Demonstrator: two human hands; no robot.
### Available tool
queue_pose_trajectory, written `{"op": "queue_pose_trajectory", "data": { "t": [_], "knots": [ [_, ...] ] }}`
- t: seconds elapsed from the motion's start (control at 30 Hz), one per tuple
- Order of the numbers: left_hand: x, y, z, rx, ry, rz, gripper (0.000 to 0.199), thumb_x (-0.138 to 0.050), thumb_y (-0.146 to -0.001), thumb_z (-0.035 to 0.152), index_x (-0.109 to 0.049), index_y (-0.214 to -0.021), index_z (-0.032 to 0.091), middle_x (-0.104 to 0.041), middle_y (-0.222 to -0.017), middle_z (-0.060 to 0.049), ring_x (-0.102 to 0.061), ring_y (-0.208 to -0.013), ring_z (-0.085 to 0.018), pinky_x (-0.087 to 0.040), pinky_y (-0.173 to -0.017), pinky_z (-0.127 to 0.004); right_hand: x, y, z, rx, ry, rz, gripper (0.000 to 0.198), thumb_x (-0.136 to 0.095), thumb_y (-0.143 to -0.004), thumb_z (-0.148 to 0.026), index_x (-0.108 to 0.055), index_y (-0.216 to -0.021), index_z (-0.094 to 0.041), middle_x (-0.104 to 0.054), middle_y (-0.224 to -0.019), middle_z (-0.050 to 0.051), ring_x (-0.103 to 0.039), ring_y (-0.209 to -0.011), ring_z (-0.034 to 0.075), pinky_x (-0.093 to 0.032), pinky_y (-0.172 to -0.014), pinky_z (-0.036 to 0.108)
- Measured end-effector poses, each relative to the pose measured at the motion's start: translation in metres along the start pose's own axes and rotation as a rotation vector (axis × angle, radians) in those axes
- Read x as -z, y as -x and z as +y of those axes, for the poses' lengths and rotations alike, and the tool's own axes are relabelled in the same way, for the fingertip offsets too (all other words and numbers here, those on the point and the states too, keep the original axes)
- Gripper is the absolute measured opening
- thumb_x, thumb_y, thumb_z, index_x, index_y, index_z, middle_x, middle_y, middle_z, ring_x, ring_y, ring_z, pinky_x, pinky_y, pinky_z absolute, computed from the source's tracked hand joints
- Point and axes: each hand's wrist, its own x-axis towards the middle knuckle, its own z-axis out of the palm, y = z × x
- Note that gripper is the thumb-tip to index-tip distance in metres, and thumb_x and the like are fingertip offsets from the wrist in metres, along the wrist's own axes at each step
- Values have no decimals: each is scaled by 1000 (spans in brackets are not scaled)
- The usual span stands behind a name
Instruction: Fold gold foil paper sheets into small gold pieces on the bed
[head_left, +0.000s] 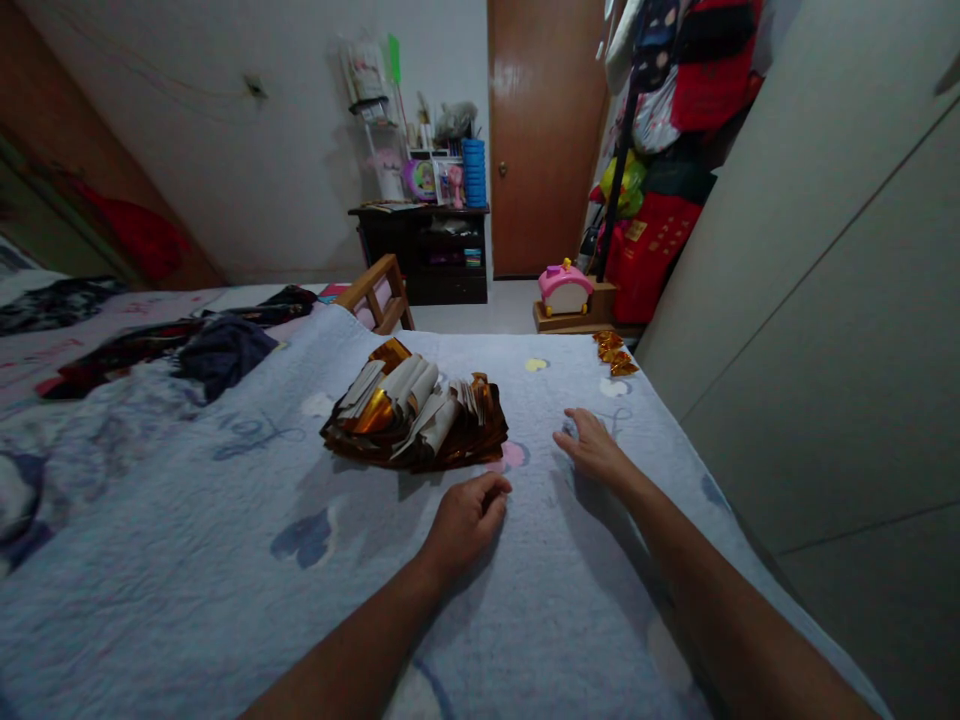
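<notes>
Stack of foil paper (420, 415), seemingly yet to be worked, at eleven o'clock from the left hand (465, 517) (fingers curled, grasp indeterminable); folded gold pieces (615, 356), apparently done, at twelve o'clock from the right hand (594, 450) (fingers parted, released).

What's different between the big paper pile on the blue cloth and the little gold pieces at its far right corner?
The paper pile is far larger; the gold pieces are small.
The pile is a thick heap of layered sheets, while the gold pieces look crumpled or folded and lie in a short row.
The pile shows pale grey-white surfaces; the gold pieces show none clearly.
Both have shiny orange-gold surfaces and lie on the blue cloth.
</notes>
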Motion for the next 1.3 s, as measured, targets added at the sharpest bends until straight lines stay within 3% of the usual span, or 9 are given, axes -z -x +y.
{"op": "queue_pose_trajectory", "data": {
  "t": [0.1,0.2,0.37,0.5,0.6,0.77,0.9,1.13,1.3],
  "knots": [
    [0,1,0,-34,-20,3,17,-50,-88,19,-68,-90,18,-72,-83,-4,-67,-77,-20,-48,-74,-29,-10,28,-19,47,-58,-48,56,-49,-94,-40,-49,-145,-16,-48,-152,17,-43,-141,30,-37,-112,44],
    [3,3,1,-131,-76,122,19,-50,-90,18,-68,-94,18,-74,-91,-7,-68,-85,-21,-49,-80,-31,-19,45,-32,29,-37,-14,51,-48,-95,-40,-52,-142,-20,-49,-151,16,-43,-141,31,-33,-113,50],
    [17,7,3,-279,-267,565,18,-53,-93,23,-68,-102,21,-67,-105,-9,-61,-104,-24,-46,-98,-39,-25,52,-35,79,89,113,46,-50,-94,-38,-55,-137,-20,-48,-151,18,-38,-143,34,-29,-114,56],
    [35,3,-2,-257,-315,933,24,-57,-92,28,-59,-115,19,-54,-124,-12,-49,-124,-28,-37,-111,-45,-24,53,-33,131,102,146,45,-48,-95,-39,-56,-135,-21,-50,-149,17,-38,-142,34,-28,-115,54],
    [51,-5,-15,-213,-233,1086,30,-51,-95,30,-54,-122,18,-50,-129,-14,-47,-129,-27,-36,-114,-44,-23,53,-32,138,106,155,46,-47,-95,-40,-57,-134,-18,-51,-148,18,-40,-140,34,-28,-115,53],
    [69,-17,-33,15,-33,982,36,-42,-102,33,-55,-132,18,-62,-129,-13,-58,-123,-22,-42,-111,-37,-25,52,-31,144,110,180,45,-49,-93,-39,-58,-132,-18,-52,-147,18,-42,-139,34,-29,-115,52],
    [72,-20,-34,63,-18,886,40,-43,-100,30,-57,-136,18,-67,-130,-11,-63,-122,-22,-45,-109,-35,-26,52,-30,139,100,176,46,-48,-94,-39,-58,-133,-16,-51,-148,19,-41,-139,34,-28,-115,51],
    [76,-26,-43,105,-278,857,44,-51,-94,32,-61,-134,15,-67,-122,-15,-56,-125,-31,-40,-113,-49,-26,52,-31,149,139,204,43,-50,-94,-37,-59,-131,-19,-54,-145,16,-43,-137,33,-30,-113,50],
    [71,-28,-47,155,-490,689,52,-52,-92,38,-53,-138,13,-59,-137,-19,-48,-134,-36,-33,-115,-56,-27,53,-30,175,143,239,41,-52,-95,-34,-60,-130,-14,-55,-143,18,-45,-135,33,-31,-112,49]
  ]
}}
